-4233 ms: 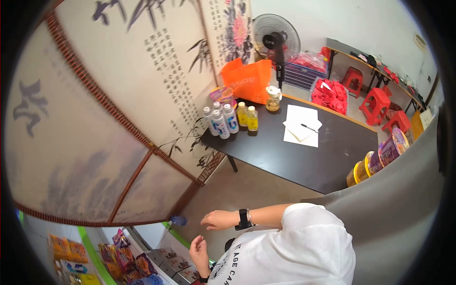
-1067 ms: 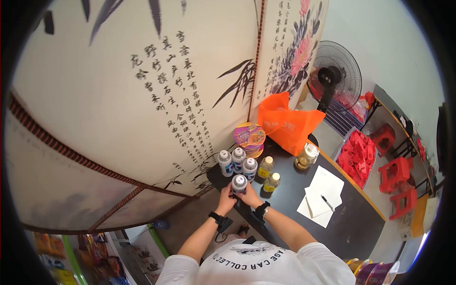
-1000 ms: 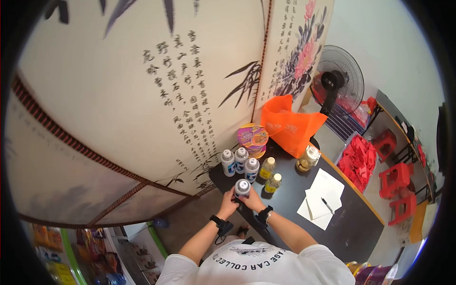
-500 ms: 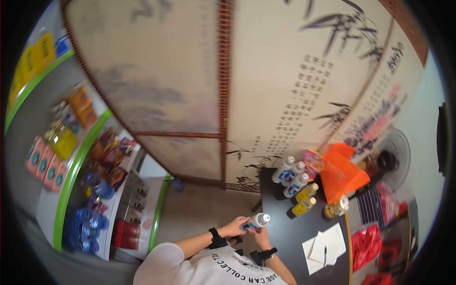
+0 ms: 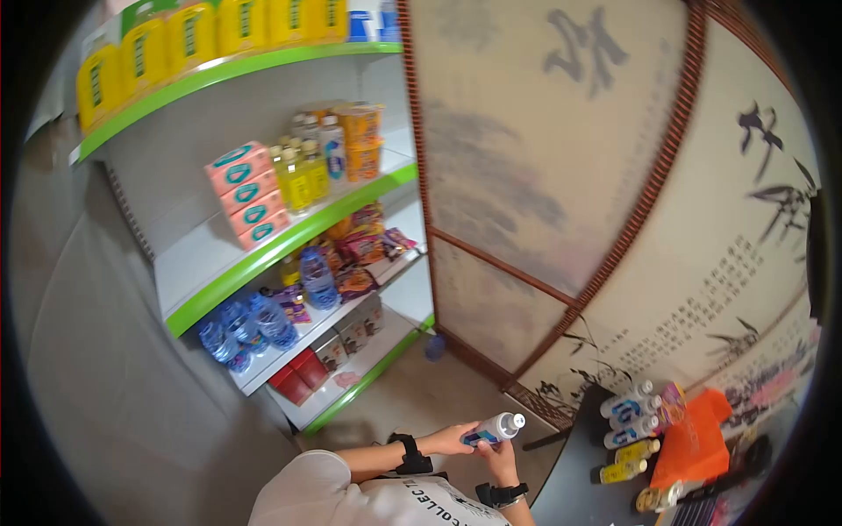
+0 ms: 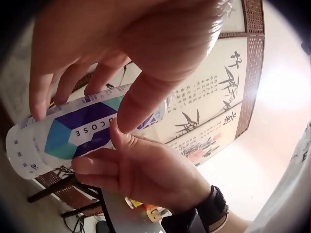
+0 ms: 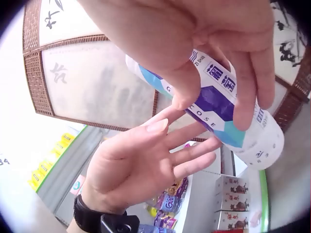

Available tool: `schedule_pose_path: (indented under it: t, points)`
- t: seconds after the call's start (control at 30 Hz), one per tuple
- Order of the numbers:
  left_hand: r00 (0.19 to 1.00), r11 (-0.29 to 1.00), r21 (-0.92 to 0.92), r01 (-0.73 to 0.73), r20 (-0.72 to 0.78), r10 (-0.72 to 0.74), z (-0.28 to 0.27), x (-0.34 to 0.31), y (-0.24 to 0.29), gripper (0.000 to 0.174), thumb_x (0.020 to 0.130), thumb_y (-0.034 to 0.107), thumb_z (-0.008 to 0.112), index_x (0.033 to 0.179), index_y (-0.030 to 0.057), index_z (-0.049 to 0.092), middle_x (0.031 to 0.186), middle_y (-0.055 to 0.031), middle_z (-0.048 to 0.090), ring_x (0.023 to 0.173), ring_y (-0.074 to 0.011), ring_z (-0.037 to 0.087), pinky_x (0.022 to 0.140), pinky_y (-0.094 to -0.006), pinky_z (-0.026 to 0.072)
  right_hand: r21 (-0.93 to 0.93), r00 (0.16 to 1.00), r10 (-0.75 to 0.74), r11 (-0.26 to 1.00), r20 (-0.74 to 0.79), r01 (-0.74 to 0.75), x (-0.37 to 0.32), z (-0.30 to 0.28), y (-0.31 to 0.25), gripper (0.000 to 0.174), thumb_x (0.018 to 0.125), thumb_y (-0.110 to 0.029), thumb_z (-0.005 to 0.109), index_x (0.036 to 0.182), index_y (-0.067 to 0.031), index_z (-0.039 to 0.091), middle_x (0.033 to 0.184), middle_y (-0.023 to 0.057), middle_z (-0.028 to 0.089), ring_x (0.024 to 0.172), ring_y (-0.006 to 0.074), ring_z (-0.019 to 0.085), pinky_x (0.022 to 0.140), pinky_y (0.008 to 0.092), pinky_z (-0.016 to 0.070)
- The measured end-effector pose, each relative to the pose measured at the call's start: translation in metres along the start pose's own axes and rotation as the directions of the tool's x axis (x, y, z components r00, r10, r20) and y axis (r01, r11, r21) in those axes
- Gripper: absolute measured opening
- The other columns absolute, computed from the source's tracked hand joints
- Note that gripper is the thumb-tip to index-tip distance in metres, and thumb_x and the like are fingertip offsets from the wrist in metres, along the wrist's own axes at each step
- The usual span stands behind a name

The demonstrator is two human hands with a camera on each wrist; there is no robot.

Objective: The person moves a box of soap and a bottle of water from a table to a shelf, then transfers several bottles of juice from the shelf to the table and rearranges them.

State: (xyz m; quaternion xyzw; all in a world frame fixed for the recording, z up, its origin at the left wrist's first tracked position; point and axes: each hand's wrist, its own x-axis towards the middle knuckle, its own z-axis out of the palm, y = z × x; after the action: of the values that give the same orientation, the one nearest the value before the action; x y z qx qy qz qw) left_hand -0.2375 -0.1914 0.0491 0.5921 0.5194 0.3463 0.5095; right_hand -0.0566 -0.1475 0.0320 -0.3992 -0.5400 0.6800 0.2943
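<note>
A white plastic bottle [image 5: 493, 430] with a grey-white cap lies tilted between my two hands, beside the dark table. Its label reads "GLUCOSE" in the left wrist view, on a purple and teal pattern [image 6: 82, 130]. My right hand [image 5: 500, 463] grips it, thumb on one side and fingers across the label in the right wrist view. My left hand [image 5: 449, 438] is at the bottle's lower end; the right wrist view shows its palm [image 7: 131, 167] with fairly straight, spread fingers at the bottle's underside. Three matching bottles [image 5: 630, 412] stand on the table.
Ahead stands a green-edged shelf [image 5: 289, 232] with tissue packs [image 5: 246, 195], drink bottles, noodle cups and snacks. A folding screen [image 5: 535, 149] reaches beside it. On the table [image 5: 570, 469] are yellow drinks [image 5: 624, 471], a jar [image 5: 653, 498] and an orange bag [image 5: 697, 447].
Four white bottles stood together on the table; my hands took hold of one and carried it away from the group. My view has swung left to the shelf, and the bottle has tipped over sideways.
</note>
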Motion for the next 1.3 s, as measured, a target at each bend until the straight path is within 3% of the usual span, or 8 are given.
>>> schedule_pose_path:
  t: [0.23,0.37,0.43,0.63,0.77,0.97,1.13,1.3]
  points:
    - [0.896,0.997,0.071,-0.01,-0.443,0.041,-0.089,-0.071,0.001,0.068,0.077,0.017,0.068,0.135,-0.0002,0.034,0.128,-0.0162,0.044,0.116,-0.027,0.047,0.093,-0.0367,0.0425,-0.103,0.939,-0.121,0.981,0.323,0.162,0.066,0.114,-0.062,0.047,0.08,-0.008,0.067,0.12,0.0039,0.043,0.102,0.0137,0.06,0.08,0.0184,0.063,0.066,0.0296,0.0544]
    - [0.691,0.995,0.048,-0.092,-0.716,0.098,-0.15,-0.123,0.041,0.066,0.077,0.014,0.068,0.135,0.005,0.037,0.128,-0.0134,0.043,0.118,-0.0251,0.045,0.095,-0.0373,0.0408,-0.108,0.871,-0.22,0.95,0.439,0.294,0.09,0.207,-0.121,0.048,0.08,-0.01,0.069,0.119,0.0028,0.045,0.106,0.0118,0.059,0.09,0.0169,0.06,0.072,0.0296,0.0526]
    - [0.479,0.969,0.222,-0.112,-0.842,0.248,-0.181,-0.148,0.058,0.063,0.076,0.011,0.067,0.133,0.004,0.039,0.126,-0.0133,0.044,0.119,-0.0255,0.043,0.095,-0.0361,0.0401,-0.126,0.741,-0.391,0.836,0.545,0.534,0.101,0.253,-0.144,0.048,0.08,-0.012,0.069,0.119,0.002,0.045,0.108,0.0087,0.058,0.096,0.0154,0.057,0.078,0.0291,0.0496]
    - [0.06,0.874,0.461,-0.151,-0.878,0.474,-0.274,-0.231,0.092,0.062,0.07,-0.001,0.065,0.128,-0.0029,0.043,0.129,-0.0198,0.044,0.121,-0.0325,0.042,0.1,-0.038,0.0343,0.029,0.44,-0.62,0.599,0.65,0.801,0.102,0.4,-0.23,0.058,0.073,0.002,0.06,0.128,0.0032,0.039,0.119,0.0214,0.049,0.111,0.0359,0.048,0.095,0.0375,0.0383]
    - [-0.086,0.827,0.542,-0.149,-0.84,0.535,-0.322,-0.272,0.112,0.069,0.066,-0.006,0.062,0.131,-0.0029,0.04,0.135,-0.019,0.038,0.125,-0.0306,0.038,0.103,-0.0375,0.031,0.184,0.268,-0.693,0.504,0.67,0.844,0.105,0.478,-0.254,0.064,0.071,0.005,0.057,0.131,0.0021,0.037,0.121,0.0229,0.046,0.113,0.039,0.045,0.098,0.0385,0.0352]
    - [-0.146,0.844,0.511,-0.167,-0.859,0.491,-0.381,-0.298,0.106,0.064,0.074,-0.006,0.059,0.133,-0.0034,0.037,0.13,-0.0165,0.039,0.121,-0.0264,0.042,0.099,-0.0339,0.0355,0.231,0.184,-0.745,0.416,0.642,0.88,0.132,0.553,-0.256,0.063,0.074,-0.001,0.063,0.131,0.0005,0.037,0.116,0.021,0.049,0.107,0.0357,0.049,0.091,0.037,0.041]
    - [-0.122,0.916,0.4,0.019,-0.909,0.399,-0.406,-0.302,0.093,0.064,0.076,-0.003,0.058,0.135,0.002,0.035,0.122,-0.0113,0.045,0.11,-0.0216,0.048,0.089,-0.0331,0.0429,0.17,0.249,-0.659,0.503,0.71,0.848,0.155,0.579,-0.255,0.065,0.076,-0.022,0.07,0.129,-0.0031,0.039,0.095,0.0166,0.053,0.074,0.0295,0.056,0.065,0.0337,0.0465]
    - [-0.157,0.948,0.315,0.045,-0.935,0.318,-0.421,-0.305,0.082,0.069,0.073,-0.002,0.06,0.137,0.0041,0.033,0.121,-0.0109,0.044,0.11,-0.0222,0.048,0.089,-0.0346,0.0434,0.157,0.215,-0.674,0.446,0.707,0.881,0.163,0.597,-0.263,0.061,0.078,-0.028,0.068,0.127,-0.0042,0.04,0.096,0.0195,0.053,0.078,0.0353,0.056,0.067,0.0377,0.0467]
